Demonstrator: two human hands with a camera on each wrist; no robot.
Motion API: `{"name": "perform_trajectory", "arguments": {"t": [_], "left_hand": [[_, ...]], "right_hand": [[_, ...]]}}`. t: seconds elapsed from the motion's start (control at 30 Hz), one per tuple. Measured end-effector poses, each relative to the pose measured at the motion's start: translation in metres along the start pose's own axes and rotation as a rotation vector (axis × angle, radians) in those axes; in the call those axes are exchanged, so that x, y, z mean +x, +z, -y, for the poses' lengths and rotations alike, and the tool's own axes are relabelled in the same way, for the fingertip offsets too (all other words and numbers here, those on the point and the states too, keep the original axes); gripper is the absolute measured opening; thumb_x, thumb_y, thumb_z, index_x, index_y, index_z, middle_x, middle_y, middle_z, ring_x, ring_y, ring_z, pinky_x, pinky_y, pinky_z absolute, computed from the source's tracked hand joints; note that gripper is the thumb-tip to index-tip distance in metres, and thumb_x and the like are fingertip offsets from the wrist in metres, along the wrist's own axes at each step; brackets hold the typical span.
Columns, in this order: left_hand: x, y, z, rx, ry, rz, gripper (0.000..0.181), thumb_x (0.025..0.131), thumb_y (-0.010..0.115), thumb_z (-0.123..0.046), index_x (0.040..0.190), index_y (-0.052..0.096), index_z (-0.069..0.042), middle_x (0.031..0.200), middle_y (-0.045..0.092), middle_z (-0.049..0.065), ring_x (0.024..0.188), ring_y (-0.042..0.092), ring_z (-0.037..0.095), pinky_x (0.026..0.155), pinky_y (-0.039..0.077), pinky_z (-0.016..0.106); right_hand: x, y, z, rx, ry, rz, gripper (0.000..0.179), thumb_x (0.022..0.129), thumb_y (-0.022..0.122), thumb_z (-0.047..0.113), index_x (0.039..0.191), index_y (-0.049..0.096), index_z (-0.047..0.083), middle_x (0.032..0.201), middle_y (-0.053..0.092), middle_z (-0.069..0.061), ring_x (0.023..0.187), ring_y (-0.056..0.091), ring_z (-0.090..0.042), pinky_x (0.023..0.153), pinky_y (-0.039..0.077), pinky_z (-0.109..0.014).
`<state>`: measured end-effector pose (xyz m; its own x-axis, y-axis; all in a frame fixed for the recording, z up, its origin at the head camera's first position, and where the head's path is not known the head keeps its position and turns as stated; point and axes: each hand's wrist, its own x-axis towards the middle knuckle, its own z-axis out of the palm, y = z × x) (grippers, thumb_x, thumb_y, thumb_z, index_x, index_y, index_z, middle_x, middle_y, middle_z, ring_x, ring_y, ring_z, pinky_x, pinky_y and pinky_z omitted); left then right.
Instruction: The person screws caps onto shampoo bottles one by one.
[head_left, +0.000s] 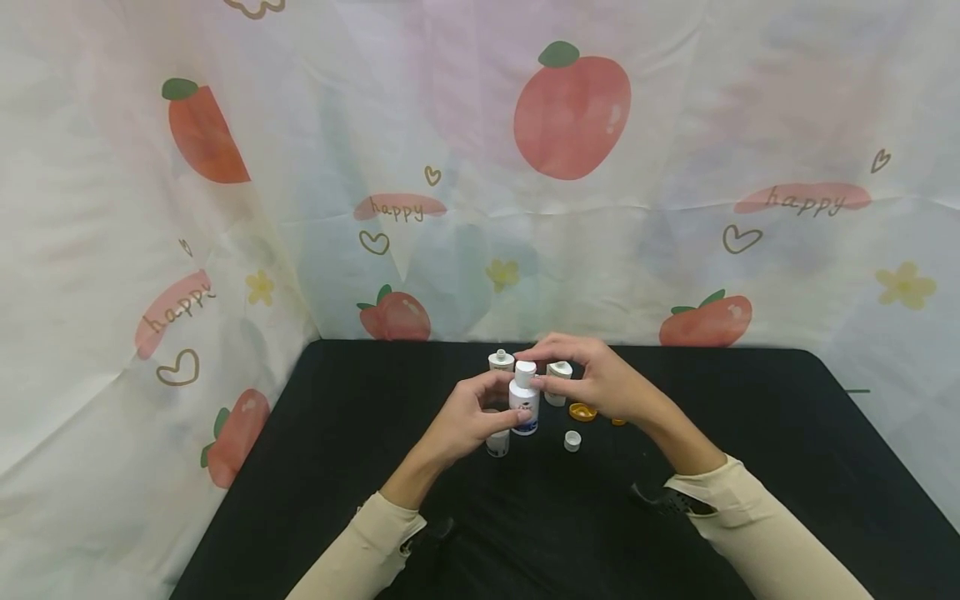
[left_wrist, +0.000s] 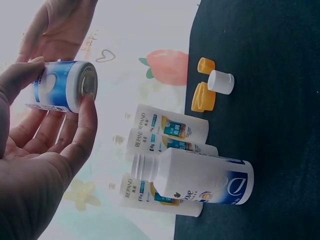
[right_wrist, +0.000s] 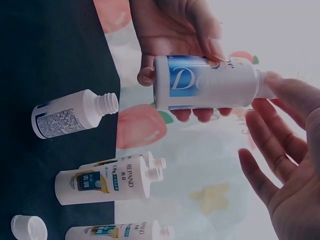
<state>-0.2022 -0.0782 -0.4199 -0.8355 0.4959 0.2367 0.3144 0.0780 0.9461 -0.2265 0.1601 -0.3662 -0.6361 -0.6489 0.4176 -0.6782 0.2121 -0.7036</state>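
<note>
A pale backdrop [head_left: 465, 108], printed with red fruit, yellow flowers, hearts and the word "happy", covered the far and left sides of the scene. A black desk [head_left: 375, 433] stood before it. A person's two cream sleeves [head_left: 772, 533] reached in from the near side. The left hand [head_left: 467, 414] held a blue-and-white bottle [head_left: 526, 398]; its grip pinched the body between thumb and fingers, with one finger reaching the base. The right hand [head_left: 588, 379] was found at the top of that bottle, its grip pinching the fitted cap [head_left: 526, 372], the remaining fingers spread clear. The bottle was upright and raised above the far middle of the desk. To its left, a second bottle [left_wrist: 205, 177], of matching colours, stood upright on the desk, its threaded neck bare. Three REPAND bottles [right_wrist: 102, 182] stood farther off, one to the left and two close together to the right, their necks likewise exposed. A larger yellow cap [head_left: 582, 412] lay to the right of the bottles. A loose white cap [head_left: 572, 441] lay nearer, open side up. A smaller yellow cap [head_left: 618, 422], partly hidden in the head view, lay farthest right.
</note>
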Motion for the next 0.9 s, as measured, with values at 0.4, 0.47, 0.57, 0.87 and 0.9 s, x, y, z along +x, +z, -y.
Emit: {"name": "perform_trajectory", "arguments": {"t": [0.4,0.47,0.57,0.87,0.9], "left_hand": [[0.0024,0.001,0.0018,0.017,0.013,-0.033,0.045,0.091,0.077,-0.013,0.133,0.061,-0.007,0.117,0.069,0.009,0.104,0.068,0.02,0.089,0.055,0.031],[0.0028,0.0015,0.002,0.013,0.017,-0.036,0.045,0.091,0.077,-0.012,0.133,0.062,-0.007,0.116,0.069,0.01,0.104,0.068,0.02,0.09,0.055,0.031],[0.0035,0.0023,0.0014,0.007,0.022,-0.041,0.044,0.09,0.078,-0.011,0.132,0.062,-0.007,0.116,0.069,0.011,0.104,0.068,0.021,0.089,0.055,0.031],[0.0042,0.0037,0.0003,0.008,0.028,-0.039,0.044,0.091,0.076,-0.01,0.133,0.062,-0.006,0.115,0.068,0.011,0.102,0.067,0.019,0.088,0.055,0.03],[0.0037,0.0041,0.0006,0.006,0.028,-0.034,0.044,0.092,0.076,-0.01,0.133,0.062,-0.006,0.116,0.068,0.011,0.102,0.067,0.019,0.088,0.054,0.029]], "right_hand": [[-0.0012,-0.0012,0.0,-0.009,0.038,-0.003,0.037,0.096,0.071,0.01,0.132,0.068,0.013,0.126,0.069,0.005,0.114,0.061,-0.015,0.089,0.054,-0.032],[-0.0016,-0.0011,0.0008,-0.017,0.05,-0.013,0.036,0.095,0.071,0.011,0.131,0.069,0.014,0.125,0.07,0.005,0.114,0.061,-0.014,0.091,0.054,-0.033],[-0.0015,-0.001,0.0016,-0.023,0.06,-0.023,0.035,0.095,0.072,0.012,0.13,0.069,0.012,0.123,0.07,0.005,0.114,0.063,-0.014,0.092,0.054,-0.034],[-0.001,-0.001,0.0023,-0.018,0.059,-0.043,0.033,0.094,0.074,0.012,0.127,0.07,0.013,0.117,0.071,0.006,0.11,0.064,-0.014,0.091,0.055,-0.039],[-0.0012,-0.0008,0.002,-0.018,0.056,-0.044,0.033,0.093,0.074,0.012,0.126,0.07,0.014,0.117,0.071,0.006,0.109,0.064,-0.014,0.091,0.055,-0.037]]}}
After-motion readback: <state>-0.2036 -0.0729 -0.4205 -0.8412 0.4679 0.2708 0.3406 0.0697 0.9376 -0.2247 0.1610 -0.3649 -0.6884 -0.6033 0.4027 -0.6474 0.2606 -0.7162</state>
